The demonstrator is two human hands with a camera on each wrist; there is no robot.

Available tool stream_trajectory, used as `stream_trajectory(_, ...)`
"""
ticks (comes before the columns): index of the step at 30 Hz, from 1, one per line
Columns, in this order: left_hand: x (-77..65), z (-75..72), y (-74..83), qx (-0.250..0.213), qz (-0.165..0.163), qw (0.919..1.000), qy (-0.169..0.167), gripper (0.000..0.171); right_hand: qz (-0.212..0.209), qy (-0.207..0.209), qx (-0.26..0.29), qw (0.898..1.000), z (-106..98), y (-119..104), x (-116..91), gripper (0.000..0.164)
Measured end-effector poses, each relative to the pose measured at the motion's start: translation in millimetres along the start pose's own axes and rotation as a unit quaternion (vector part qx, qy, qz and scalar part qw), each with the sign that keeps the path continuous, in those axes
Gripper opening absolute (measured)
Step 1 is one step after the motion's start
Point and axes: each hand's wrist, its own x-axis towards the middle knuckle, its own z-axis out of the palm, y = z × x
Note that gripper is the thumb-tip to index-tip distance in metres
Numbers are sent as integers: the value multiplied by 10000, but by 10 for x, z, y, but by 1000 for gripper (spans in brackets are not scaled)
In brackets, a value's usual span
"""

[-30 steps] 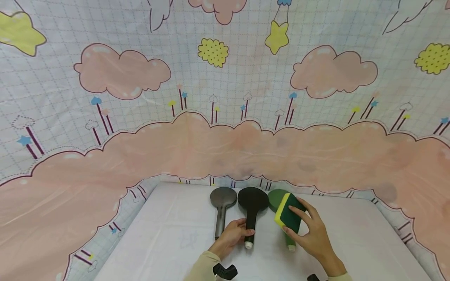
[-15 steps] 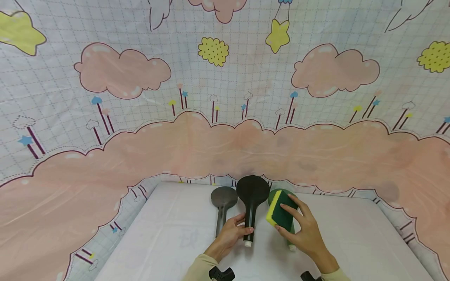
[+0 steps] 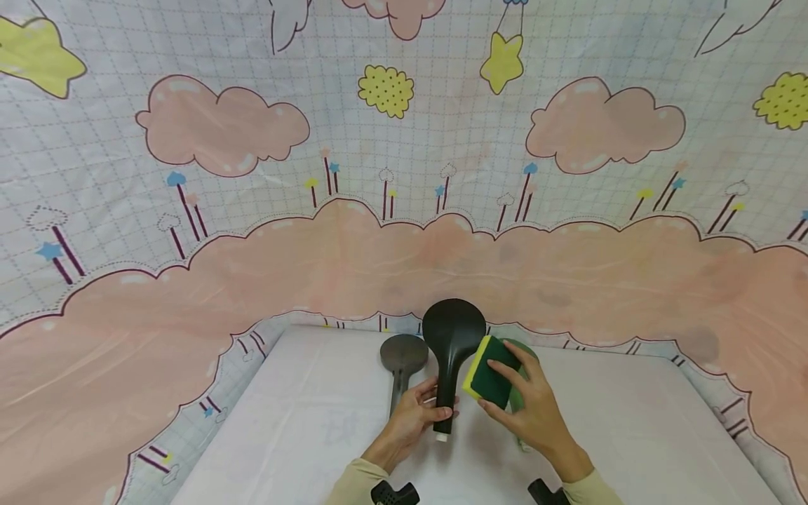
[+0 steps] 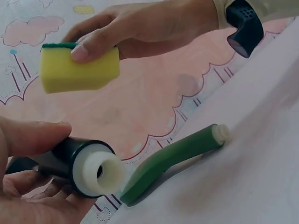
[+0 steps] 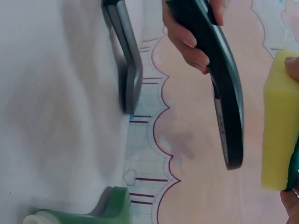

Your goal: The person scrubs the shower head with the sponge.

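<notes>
My left hand (image 3: 413, 424) grips the handle of a black shower head (image 3: 453, 328), its round head tilted up and away from me. In the left wrist view the white threaded end (image 4: 107, 173) of that handle points toward the camera. My right hand (image 3: 533, 414) pinches a sponge (image 3: 492, 372) between thumb and fingers, dark green scouring side facing up and yellow side toward the shower head. A small gap separates sponge and black shower head in the right wrist view. Behind the right hand lies a green shower head (image 4: 173, 161), partly hidden in the head view.
A grey shower head (image 3: 404, 354) lies on the white table (image 3: 297, 414), left of the black one, its handle partly covered by my left hand. A printed cloth (image 3: 404, 266) with clouds and stars hangs behind the table.
My left hand has lifted the black shower head off the table and tilted its head upward. My right hand has brought the sponge left, closer to it.
</notes>
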Motion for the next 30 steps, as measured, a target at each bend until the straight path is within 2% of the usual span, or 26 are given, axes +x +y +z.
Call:
stream_trajectory(3,-7,8,22,-123,48,9999,16,71,-35,-34,-13,10000,17,-16,24,66)
stream_trajectory(7,-13,10,44,-56,121,9999,46,72,-92,-34,-68,9999,43,-33,47,64)
stream_trajectory(13,-40,53,45,547,301,9977,275,70,-202,6,-177,9996,121,-41,59,60)
stream_trajectory(17,-51,99,28,977,516,9919,626,64,-231,88,-194,9995,195,-55,49,58)
stream_trajectory(23,-37,139,-5,1449,953,9782,1144,52,-116,196,-170,9996,264,-96,57,61)
stream_trajectory(30,-14,152,-20,1657,1213,9694,1343,50,-104,449,-297,9985,312,-119,77,65)
